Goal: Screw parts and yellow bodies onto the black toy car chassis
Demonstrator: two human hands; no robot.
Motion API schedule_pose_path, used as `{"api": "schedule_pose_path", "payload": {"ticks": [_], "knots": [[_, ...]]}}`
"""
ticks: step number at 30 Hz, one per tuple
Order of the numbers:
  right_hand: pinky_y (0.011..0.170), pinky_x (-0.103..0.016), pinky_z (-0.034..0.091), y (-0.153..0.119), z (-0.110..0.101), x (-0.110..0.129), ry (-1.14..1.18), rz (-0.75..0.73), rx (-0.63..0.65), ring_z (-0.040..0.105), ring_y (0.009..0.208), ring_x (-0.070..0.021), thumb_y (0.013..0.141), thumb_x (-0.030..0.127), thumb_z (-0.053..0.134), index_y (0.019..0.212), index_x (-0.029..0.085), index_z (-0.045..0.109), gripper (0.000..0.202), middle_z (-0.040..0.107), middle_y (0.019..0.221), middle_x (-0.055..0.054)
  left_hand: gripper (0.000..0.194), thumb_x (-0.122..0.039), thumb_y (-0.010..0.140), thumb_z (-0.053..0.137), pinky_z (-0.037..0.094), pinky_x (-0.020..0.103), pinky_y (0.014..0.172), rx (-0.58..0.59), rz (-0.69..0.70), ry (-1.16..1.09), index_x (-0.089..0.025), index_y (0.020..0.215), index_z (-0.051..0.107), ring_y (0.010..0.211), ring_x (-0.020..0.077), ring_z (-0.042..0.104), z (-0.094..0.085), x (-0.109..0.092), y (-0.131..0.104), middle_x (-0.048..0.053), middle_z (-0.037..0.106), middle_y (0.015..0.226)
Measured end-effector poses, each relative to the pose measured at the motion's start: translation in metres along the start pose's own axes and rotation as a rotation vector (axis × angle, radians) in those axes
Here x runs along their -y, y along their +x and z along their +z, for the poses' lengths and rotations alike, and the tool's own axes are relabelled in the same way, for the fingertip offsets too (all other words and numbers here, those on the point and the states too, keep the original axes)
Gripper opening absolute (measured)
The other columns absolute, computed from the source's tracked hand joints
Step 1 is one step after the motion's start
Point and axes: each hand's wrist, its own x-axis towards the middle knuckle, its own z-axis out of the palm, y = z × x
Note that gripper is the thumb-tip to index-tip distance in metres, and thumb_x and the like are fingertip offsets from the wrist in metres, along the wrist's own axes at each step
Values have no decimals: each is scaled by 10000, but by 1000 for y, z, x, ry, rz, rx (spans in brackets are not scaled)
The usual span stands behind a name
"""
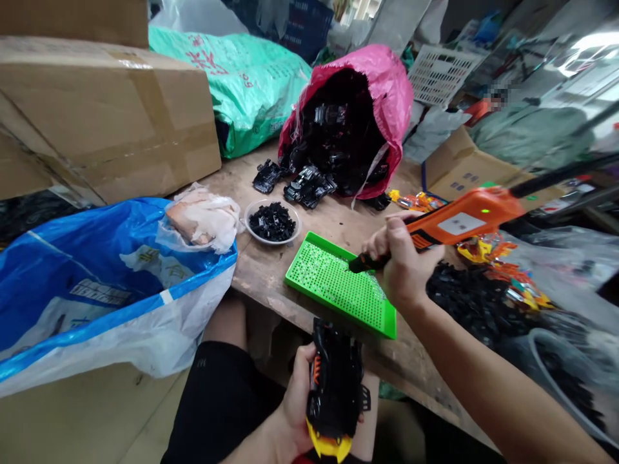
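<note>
The left hand (293, 412) grips one black toy car body (336, 380) with a yellow end, held off the table at six o'clock from the single green perforated tray (389, 322). The right hand (406, 258) is wrapped around one orange power screwdriver (464, 219), its tip over the tray; hand and tool hide the tray's far right corner. Silvery pieces in the tray are too tiny to count. From the tray, one bowl (275, 241) of small black parts sits between ten and eleven, one pink sack (389, 84) spills uncountable black car parts (309, 187) at twelve, and one green sack (242, 84) lies at eleven. One blue-and-white sack (97, 251) gapes at nine; a black parts heap (474, 296) crowds three.
</note>
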Motion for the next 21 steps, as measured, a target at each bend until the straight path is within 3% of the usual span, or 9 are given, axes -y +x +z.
{"api": "schedule_pose_path", "payload": {"ticks": [4,8,13,21], "knots": [[412,-247,400,-35,-10,38,5,61,41,378,354,-76,861,277,747,786,235,538,226,425,454,118,719,-636,946,328,540,328,619,-61,-1,7,-50,992,742,623,222,688,7,1,-3,135,754,776],[457,-273,447,-76,-24,61,7,46,179,423,386,-91,901,270,722,831,250,582,158,476,492,101,695,-595,963,305,536,319,570,-85,53,26,-54,976,742,599,204,671,12,2,-6,104,735,763],[501,-321,502,-108,-39,60,-18,-4,272,483,420,-109,958,310,652,934,266,601,72,507,546,88,722,-603,956,269,525,342,587,-100,67,52,-57,919,740,600,219,664,13,5,-5,121,732,752],[516,-316,490,-119,-38,54,28,29,277,487,441,-110,963,296,639,945,260,603,53,497,566,79,712,-599,939,318,516,343,620,-52,91,56,-31,1043,733,631,232,671,10,7,-3,164,766,841]]}}
